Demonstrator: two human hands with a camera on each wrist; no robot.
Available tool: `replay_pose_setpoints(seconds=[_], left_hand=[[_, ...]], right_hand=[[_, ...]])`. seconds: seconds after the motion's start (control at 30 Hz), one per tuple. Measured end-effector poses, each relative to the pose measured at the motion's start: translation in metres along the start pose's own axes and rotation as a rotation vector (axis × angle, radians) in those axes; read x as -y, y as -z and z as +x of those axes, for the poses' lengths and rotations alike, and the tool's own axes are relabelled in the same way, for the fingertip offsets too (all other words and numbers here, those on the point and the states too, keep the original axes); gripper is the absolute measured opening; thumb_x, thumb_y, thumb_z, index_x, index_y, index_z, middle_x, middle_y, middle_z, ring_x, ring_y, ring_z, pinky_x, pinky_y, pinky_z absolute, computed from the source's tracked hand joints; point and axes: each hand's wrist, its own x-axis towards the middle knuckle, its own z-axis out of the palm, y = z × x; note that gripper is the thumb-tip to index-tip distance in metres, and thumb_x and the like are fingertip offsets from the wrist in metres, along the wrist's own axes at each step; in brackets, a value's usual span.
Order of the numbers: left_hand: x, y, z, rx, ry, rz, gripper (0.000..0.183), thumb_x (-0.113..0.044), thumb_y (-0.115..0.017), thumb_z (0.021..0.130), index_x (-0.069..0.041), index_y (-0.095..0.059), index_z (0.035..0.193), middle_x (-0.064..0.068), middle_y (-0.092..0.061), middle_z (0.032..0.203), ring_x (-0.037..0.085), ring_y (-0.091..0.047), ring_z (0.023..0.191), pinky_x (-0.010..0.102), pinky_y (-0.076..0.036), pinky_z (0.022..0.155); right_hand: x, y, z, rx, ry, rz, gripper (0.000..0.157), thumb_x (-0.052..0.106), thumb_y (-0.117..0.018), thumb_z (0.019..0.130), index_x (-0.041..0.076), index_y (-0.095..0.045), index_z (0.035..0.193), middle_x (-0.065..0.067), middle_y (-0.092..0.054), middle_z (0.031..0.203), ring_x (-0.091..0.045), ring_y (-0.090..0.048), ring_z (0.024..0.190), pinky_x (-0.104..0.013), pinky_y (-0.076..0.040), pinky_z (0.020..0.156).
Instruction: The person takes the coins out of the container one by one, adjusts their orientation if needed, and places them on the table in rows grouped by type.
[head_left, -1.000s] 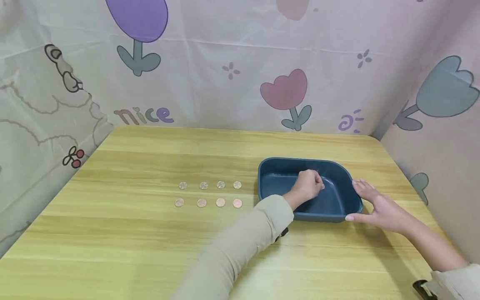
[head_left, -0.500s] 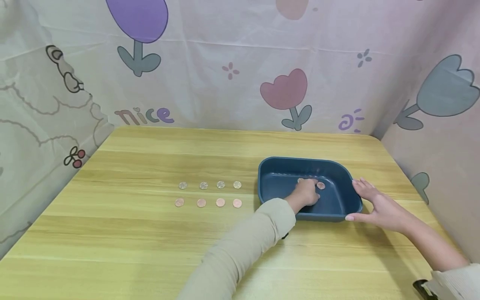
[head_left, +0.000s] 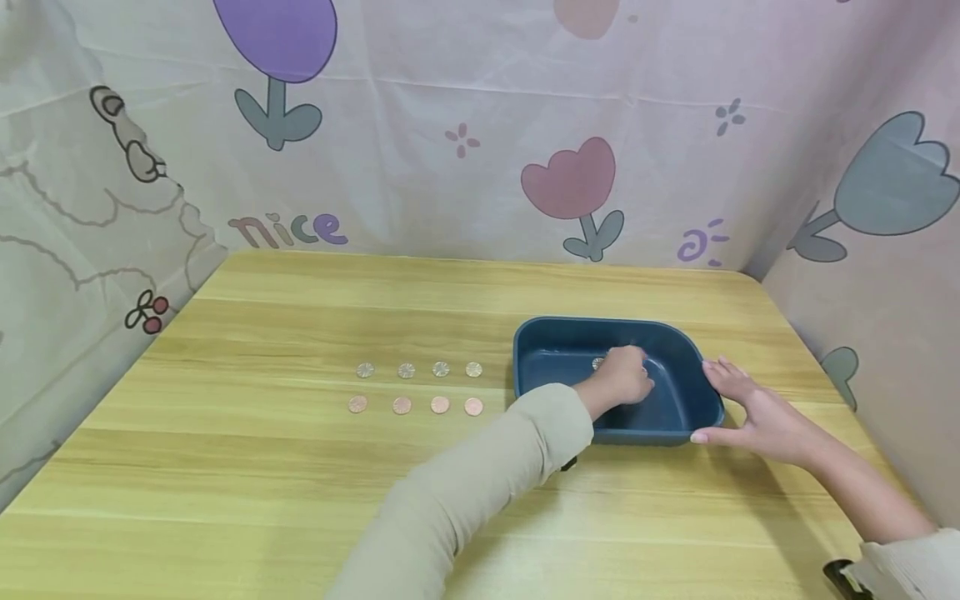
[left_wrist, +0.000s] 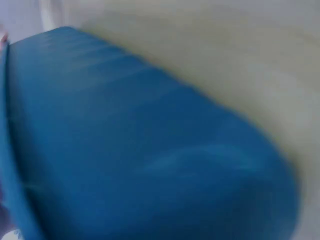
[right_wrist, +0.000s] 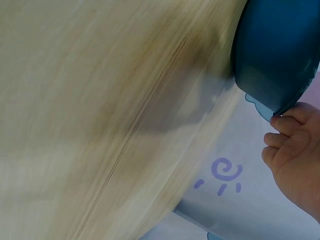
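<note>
My left hand [head_left: 624,375] reaches down into a dark blue plastic bin [head_left: 543,327], its fingers bent around a spot on the floor of the bin. I cannot tell whether a coin sits between those fingertips. Just left of the knuckles a silver coin [head_left: 597,363] shows on the bin floor. The left wrist view has only the blurred blue wall of the bin [left_wrist: 125,115], without the hand. My right hand [head_left: 757,414] rests against the bin's right corner from outside, thumb at the near rim and extended fingers at the end wall. In the right wrist view, that hand's fingertips [right_wrist: 282,125] meet the bin's rim.
Left of the bin, two rows of coins lie on the wooden table [head_left: 262,467]: silvery ones [head_left: 406,371] behind, copper ones [head_left: 402,405] in front, several in each. A patterned cloth [head_left: 420,167] hangs along the back and sides.
My left hand first dips in the bin, leaving two coins in sight, then shifts right over the reddish one, which it now covers. The right hand stays at the corner.
</note>
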Motion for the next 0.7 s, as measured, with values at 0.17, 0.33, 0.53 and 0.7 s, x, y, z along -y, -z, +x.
replay_pose_setpoints(seconds=[0.17, 0.33, 0.53, 0.7], left_hand=[[-0.012, 0.002, 0.006, -0.027, 0.008, 0.020, 0.038, -0.024, -0.060, 0.090, -0.017, -0.056, 0.127, -0.009, -0.060, 0.125, 0.004, -0.052, 0.118, 0.016, -0.045, 0.092], [-0.009, -0.003, 0.013, -0.035, 0.009, 0.031, 0.035, -0.021, -0.058, 0.091, -0.018, -0.058, 0.126, -0.010, -0.061, 0.124, 0.003, -0.055, 0.115, 0.015, -0.045, 0.090], [0.003, -0.006, 0.021, -0.043, 0.058, 0.033, 0.034, -0.020, -0.053, 0.093, -0.019, -0.057, 0.126, -0.010, -0.060, 0.124, 0.005, -0.056, 0.114, 0.019, -0.047, 0.089], [0.007, -0.007, 0.025, -0.019, 0.076, 0.034, 0.030, -0.023, -0.051, 0.095, -0.017, -0.059, 0.123, -0.006, -0.063, 0.118, 0.006, -0.058, 0.097, 0.019, -0.046, 0.079]], right_hand=[[0.001, 0.001, 0.000, 0.010, -0.007, 0.004, 0.099, 0.032, -0.077, 0.073, -0.008, -0.020, 0.143, -0.035, -0.020, 0.145, -0.049, -0.008, 0.138, -0.069, -0.015, 0.101], [0.002, 0.002, 0.000, 0.009, -0.010, 0.007, 0.099, 0.032, -0.077, 0.073, -0.008, -0.020, 0.143, -0.034, -0.020, 0.146, -0.049, -0.008, 0.138, -0.070, -0.015, 0.101], [0.003, 0.001, 0.000, 0.001, -0.006, 0.005, 0.099, 0.033, -0.077, 0.073, -0.007, -0.020, 0.144, -0.033, -0.020, 0.147, -0.048, -0.009, 0.138, -0.069, -0.015, 0.101], [0.004, 0.001, 0.000, 0.003, -0.006, 0.004, 0.099, 0.033, -0.077, 0.073, -0.007, -0.020, 0.143, -0.034, -0.020, 0.147, -0.048, -0.009, 0.138, -0.070, -0.015, 0.101]])
